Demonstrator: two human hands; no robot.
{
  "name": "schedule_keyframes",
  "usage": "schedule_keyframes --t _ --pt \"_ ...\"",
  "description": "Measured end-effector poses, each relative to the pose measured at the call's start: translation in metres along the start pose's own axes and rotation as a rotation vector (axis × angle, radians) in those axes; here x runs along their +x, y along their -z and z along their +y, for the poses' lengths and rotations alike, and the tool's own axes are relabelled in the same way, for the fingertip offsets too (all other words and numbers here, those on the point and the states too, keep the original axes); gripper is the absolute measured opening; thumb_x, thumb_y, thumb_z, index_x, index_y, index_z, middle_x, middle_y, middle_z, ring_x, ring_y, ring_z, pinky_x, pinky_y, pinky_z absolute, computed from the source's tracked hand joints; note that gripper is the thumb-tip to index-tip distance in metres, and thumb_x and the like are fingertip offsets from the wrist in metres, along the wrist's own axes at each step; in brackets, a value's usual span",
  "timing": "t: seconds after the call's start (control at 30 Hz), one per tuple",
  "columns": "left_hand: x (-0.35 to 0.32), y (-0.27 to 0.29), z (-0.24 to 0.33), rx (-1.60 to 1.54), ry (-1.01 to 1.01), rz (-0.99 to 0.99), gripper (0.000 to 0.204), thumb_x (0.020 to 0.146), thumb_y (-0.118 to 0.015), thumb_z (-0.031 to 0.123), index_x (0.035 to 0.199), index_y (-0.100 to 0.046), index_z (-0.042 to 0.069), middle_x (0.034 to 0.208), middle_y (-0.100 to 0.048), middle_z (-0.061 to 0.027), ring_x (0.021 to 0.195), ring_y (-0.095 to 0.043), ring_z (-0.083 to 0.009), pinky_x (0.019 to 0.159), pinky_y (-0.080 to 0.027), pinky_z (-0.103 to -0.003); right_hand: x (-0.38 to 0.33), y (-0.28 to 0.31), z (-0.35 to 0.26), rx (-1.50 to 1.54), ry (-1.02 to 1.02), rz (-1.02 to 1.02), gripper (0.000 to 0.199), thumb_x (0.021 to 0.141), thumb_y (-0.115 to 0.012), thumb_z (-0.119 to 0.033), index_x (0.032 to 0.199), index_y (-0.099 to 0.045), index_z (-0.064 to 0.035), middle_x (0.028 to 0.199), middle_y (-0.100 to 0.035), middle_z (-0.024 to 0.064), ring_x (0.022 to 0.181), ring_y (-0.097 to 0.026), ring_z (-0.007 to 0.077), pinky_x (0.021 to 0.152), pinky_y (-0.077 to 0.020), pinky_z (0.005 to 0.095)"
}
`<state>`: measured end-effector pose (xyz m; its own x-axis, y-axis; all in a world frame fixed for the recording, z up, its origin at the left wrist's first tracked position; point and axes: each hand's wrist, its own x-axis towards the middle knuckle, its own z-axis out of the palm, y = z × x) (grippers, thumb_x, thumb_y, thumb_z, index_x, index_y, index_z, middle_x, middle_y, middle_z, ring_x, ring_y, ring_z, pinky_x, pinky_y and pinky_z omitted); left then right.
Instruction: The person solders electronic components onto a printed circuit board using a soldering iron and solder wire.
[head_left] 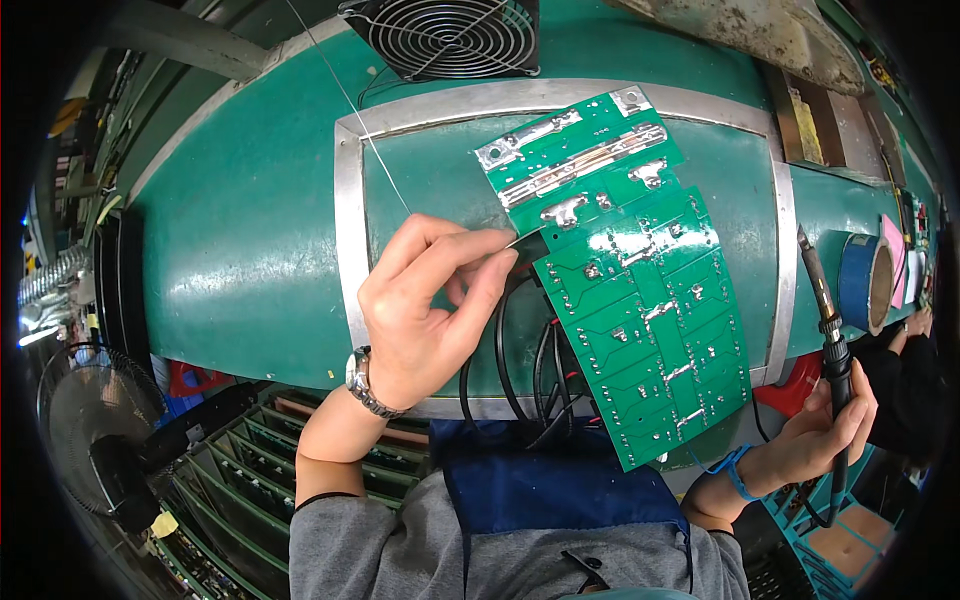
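Head view. Left hand (425,315) raised over the green bench top (240,250), thumb and forefinger pinched shut on the left edge of a green circuit board (625,280), wristwatch (365,385) at the wrist. Right hand (825,425) low at the right, fingers curled closed round the black handle of a soldering iron (825,330), tip pointing up and away, well clear of the board's right edge.

Open room: bare green surface left of the left fingers, inside and outside the metal frame strip (348,230); a narrow free gap between the board's right edge and the iron.

Around and in the way: thin solder wire (350,105) running down from above toward the left fingertips; black cables (520,370) looping just below those fingers, under the board's lower left edge; a square black fan (450,35) well above; a blue tape roll (868,283) just right of the iron's shaft; a standing fan (95,430) far left and low; racks of boards (250,470) below the left wrist; another person's dark sleeve (905,385) just beyond the right hand.

Board: held tilted, long axis running from upper left down to lower right, solder side up, with bright silvery solder tracks and pads, heaviest at the far end above the left fingers, smaller joints scattered toward the near end.
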<state>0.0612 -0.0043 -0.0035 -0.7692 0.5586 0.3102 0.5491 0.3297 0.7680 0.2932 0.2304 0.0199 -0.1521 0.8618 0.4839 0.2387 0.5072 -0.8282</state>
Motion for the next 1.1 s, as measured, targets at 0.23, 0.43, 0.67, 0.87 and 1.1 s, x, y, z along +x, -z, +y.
schedule_keyframes --t 0.23,0.43,0.67,0.87,1.1 --pt "0.012 0.007 -0.01 0.204 -0.013 0.144 0.031 0.076 -0.074 0.001 0.106 -0.067 0.004 0.098 -0.058 -0.0078 0.081 -0.058 -0.0115 0.053 -0.048 -0.021 0.001 -0.002 0.0 -0.027 -0.012 -0.018 0.043 0.096 -0.042 -0.027 0.103 -0.061 0.0109 0.078 -0.062 0.0149 0.053 -0.046 0.0102 0.05 -0.0371 0.0188" --pt "0.032 0.012 -0.015 -0.413 0.508 -0.118 0.035 0.09 -0.065 0.019 0.118 -0.057 0.001 0.099 -0.062 -0.0075 0.081 -0.064 -0.0128 0.051 -0.044 -0.02 0.0 -0.001 0.0 0.005 -0.008 -0.037 0.043 0.096 -0.042 -0.026 0.102 -0.061 0.0116 0.074 -0.061 0.0141 0.052 -0.046 0.0101 0.051 -0.0381 0.0203" --pt "0.053 0.002 -0.027 -0.661 0.693 -0.381 0.023 0.095 -0.059 0.029 0.088 -0.062 0.007 0.077 -0.066 -0.001 0.07 -0.065 -0.0056 0.048 -0.039 -0.018 -0.002 0.004 0.0 0.025 -0.002 -0.096 0.043 0.096 -0.042 -0.026 0.102 -0.061 0.0123 0.067 -0.058 0.0128 0.051 -0.046 0.0101 0.051 -0.0382 0.0209" --pt "0.047 -0.001 -0.031 -0.78 0.641 -0.341 0.021 0.096 -0.056 0.026 0.088 -0.062 0.008 0.076 -0.066 -0.0017 0.07 -0.065 -0.0064 0.053 -0.042 -0.017 -0.008 0.007 0.004 0.039 0.01 -0.101 0.048 0.098 -0.04 -0.031 0.105 -0.06 0.012 0.067 -0.059 0.0135 0.051 -0.047 0.0105 0.053 -0.0396 0.021" --pt "0.028 0.005 -0.011 -1.007 0.783 -0.355 0.025 0.098 -0.051 0.027 0.107 -0.055 0.004 0.101 -0.065 -0.01 0.09 -0.066 -0.0177 0.078 -0.054 -0.028 -0.029 0.004 0.019 0.053 0.198 -0.259 0.073 0.097 -0.037 -0.058 0.11 -0.062 0.0093 0.069 -0.063 0.0164 0.053 -0.059 0.017 0.05 -0.0465 0.0233"
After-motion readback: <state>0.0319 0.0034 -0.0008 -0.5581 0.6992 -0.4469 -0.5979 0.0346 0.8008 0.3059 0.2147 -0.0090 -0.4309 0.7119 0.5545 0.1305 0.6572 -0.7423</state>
